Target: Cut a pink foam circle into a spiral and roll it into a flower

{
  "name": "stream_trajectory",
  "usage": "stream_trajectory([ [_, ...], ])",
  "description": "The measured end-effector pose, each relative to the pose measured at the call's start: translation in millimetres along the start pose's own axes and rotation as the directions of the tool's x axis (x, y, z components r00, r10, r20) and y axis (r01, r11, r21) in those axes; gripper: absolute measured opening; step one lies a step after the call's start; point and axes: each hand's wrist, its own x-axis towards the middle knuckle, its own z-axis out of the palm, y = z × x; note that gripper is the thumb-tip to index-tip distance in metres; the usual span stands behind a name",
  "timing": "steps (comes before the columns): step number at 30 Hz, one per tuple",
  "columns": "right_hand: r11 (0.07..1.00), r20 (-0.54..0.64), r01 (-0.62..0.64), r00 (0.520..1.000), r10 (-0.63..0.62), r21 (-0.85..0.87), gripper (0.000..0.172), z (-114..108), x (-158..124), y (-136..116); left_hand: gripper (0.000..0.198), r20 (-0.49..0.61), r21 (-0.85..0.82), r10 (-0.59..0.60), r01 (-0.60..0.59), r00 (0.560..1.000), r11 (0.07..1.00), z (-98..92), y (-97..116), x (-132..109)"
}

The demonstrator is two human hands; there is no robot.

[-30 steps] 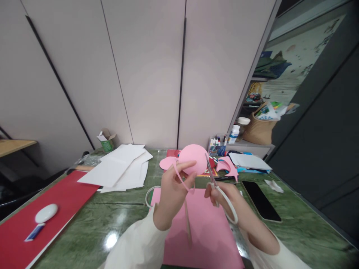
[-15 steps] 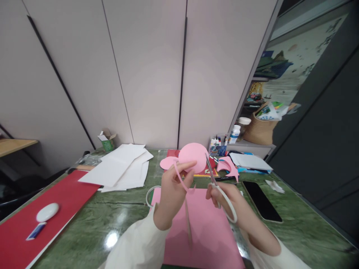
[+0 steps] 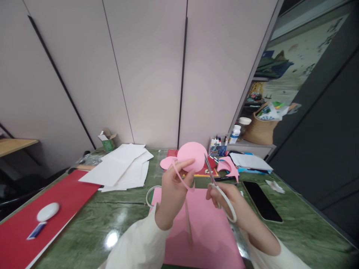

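My left hand [image 3: 172, 190] is raised above the table and pinches a round pink paper disc [image 3: 192, 155] between thumb and fingers. A thin pink trimmed strip [image 3: 186, 203] curls off the disc and hangs down over my wrist. My right hand [image 3: 224, 196] grips white-handled scissors [image 3: 220, 192], whose blades point up at the disc's right edge. Under both hands a pink paper sheet [image 3: 202, 231] lies flat on the green marble table [image 3: 84, 228].
White sheets [image 3: 120, 168] lie at the back left, a red sheet [image 3: 42, 213] with a white oval object [image 3: 47, 212] at the left. Pink scraps [image 3: 228, 165], pens [image 3: 217, 146] and a black phone [image 3: 260, 201] sit to the right. A basket [image 3: 260, 129] stands behind.
The disc has shifted very slightly up and left in my left hand, and the scissor blades have edged along its right rim. Everything else stays put.
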Motion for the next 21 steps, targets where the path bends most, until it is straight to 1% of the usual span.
stream_trajectory([
  [5,0.999,-0.015,0.021,1.000,-0.021,-0.039,0.045,-1.1,0.3,-0.5,0.025,0.039,0.043,-0.039,0.037,0.998,0.998,-1.2,1.4,-0.9],
  [10,0.996,-0.024,0.060,0.998,-0.062,-0.060,0.048,-1.9,1.7,1.6,0.024,0.053,0.055,-0.040,0.037,0.998,0.998,-0.5,1.6,-2.1],
  [14,0.997,-0.012,0.051,0.999,-0.052,-0.057,0.048,-1.9,2.0,2.7,0.025,0.049,0.060,-0.032,0.029,0.998,0.998,-0.5,2.0,-2.0],
  [19,0.999,-0.015,0.042,0.999,-0.042,-0.035,0.047,-1.5,0.9,2.4,0.025,0.054,0.014,-0.046,0.046,0.997,0.999,-1.2,3.0,-1.2],
  [21,0.999,-0.019,0.039,0.999,-0.040,-0.032,0.047,-1.4,0.6,2.7,0.025,0.052,0.019,-0.045,0.044,0.998,0.999,-1.7,3.2,-1.0],
])
